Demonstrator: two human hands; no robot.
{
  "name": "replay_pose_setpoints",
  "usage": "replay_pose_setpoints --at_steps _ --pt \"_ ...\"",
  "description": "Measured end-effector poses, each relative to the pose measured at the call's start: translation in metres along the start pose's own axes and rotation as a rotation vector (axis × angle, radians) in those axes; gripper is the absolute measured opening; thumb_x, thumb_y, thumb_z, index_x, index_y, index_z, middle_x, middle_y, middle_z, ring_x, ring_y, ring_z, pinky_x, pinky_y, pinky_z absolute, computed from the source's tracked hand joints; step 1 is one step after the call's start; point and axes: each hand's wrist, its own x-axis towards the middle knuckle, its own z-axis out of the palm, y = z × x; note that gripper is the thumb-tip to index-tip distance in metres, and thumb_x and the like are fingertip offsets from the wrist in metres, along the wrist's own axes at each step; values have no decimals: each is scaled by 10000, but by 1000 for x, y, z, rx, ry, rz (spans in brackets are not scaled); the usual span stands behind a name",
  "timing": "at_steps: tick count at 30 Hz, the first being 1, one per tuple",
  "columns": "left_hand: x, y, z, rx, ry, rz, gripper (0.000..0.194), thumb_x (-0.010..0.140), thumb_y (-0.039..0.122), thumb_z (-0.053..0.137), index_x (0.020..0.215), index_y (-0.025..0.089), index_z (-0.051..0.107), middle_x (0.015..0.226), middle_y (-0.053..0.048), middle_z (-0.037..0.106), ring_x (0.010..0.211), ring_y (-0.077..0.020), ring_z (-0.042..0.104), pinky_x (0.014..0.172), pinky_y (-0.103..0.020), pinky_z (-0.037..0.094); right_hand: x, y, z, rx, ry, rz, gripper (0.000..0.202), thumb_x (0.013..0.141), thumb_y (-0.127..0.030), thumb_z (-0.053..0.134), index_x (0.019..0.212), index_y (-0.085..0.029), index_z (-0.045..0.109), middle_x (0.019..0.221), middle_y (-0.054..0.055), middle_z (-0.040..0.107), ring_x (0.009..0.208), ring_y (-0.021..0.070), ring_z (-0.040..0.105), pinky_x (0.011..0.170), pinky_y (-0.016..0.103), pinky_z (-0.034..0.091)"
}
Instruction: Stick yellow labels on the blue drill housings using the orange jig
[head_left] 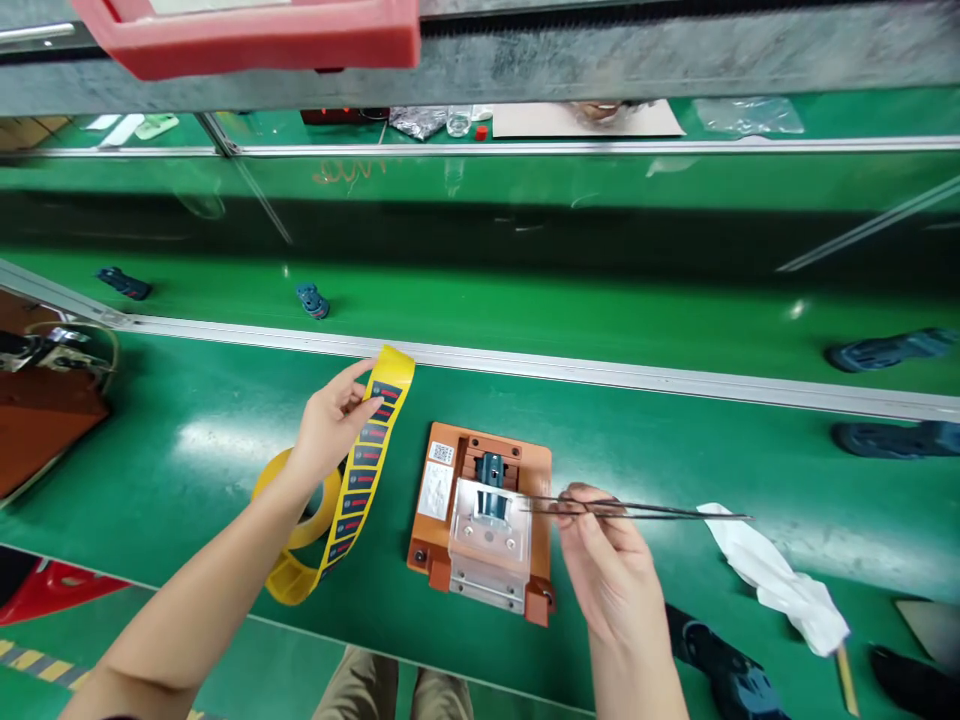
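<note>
My left hand pinches the upper end of a yellow strip of labels, printed with dark rectangles bearing red marks. The strip runs down to a yellow label roll beside my left forearm. In my right hand is a pair of thin dark tweezers, held level with the tips pointing left. Those tips hover at or over the clear plastic cover of an orange fixture; whether they touch cannot be made out. A dark blue tool part sits in the fixture, partly under the clear cover.
Behind a metal rail, several dark blue tool housings lie on the green surface. A crumpled white cloth is at right, near another dark tool body. A red frame hangs overhead. Brown equipment stands at left.
</note>
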Motion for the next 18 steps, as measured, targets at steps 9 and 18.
replay_pose_setpoints --at_steps 9,18 --pt "-38 -14 -7 -72 0 -3 178 837 289 711 984 212 647 1162 -67 624 785 -124 653 690 -258 530 16 -4 74 -117 -337 27 217 801 -334 789 999 -262 737 1006 44 723 853 186 686 788 330 577" --pt "-48 -8 -2 -231 -63 -62 403 846 259 710 1213 267 543 831 21 611 742 -121 612 683 -237 511 25 -14 116 -27 -443 78 251 764 -342 827 985 -266 737 948 26 748 802 179 707 782 348 612"
